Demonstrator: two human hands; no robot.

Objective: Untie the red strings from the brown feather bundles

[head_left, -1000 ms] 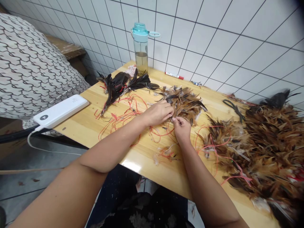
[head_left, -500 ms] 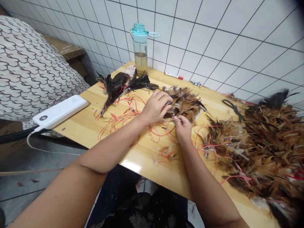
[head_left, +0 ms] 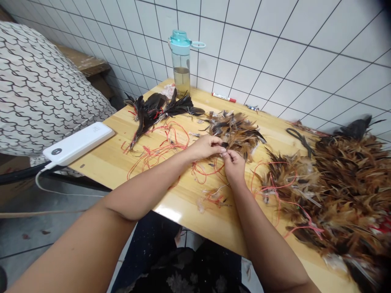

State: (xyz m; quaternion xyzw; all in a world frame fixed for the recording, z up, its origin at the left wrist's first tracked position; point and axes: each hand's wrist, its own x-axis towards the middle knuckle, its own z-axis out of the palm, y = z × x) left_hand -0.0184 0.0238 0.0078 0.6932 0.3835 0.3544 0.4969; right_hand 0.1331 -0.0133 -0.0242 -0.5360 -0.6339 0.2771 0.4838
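My left hand (head_left: 208,147) is closed in a pinch, its fingertips meeting those of my right hand (head_left: 235,166). A small dark feather (head_left: 225,145) shows at the joined fingertips; which hand bears it is hard to make out. My right hand is also pinched, and what lies between its thumb and finger is mostly hidden. Just behind both hands lies a pile of brown feathers (head_left: 236,129). Red string (head_left: 200,173) loops over the table around and below my left wrist.
Black feather bunches (head_left: 152,108) lie at the back left near a water bottle (head_left: 181,65). A white power bank (head_left: 79,142) juts over the left edge. A large heap of brown feathers (head_left: 351,179) covers the right side. A red marker (head_left: 224,97) lies by the tiled wall.
My left hand has come down from the feather pile toward my right, and its fingers have drawn together at the right fingertips. My right hand has barely moved.
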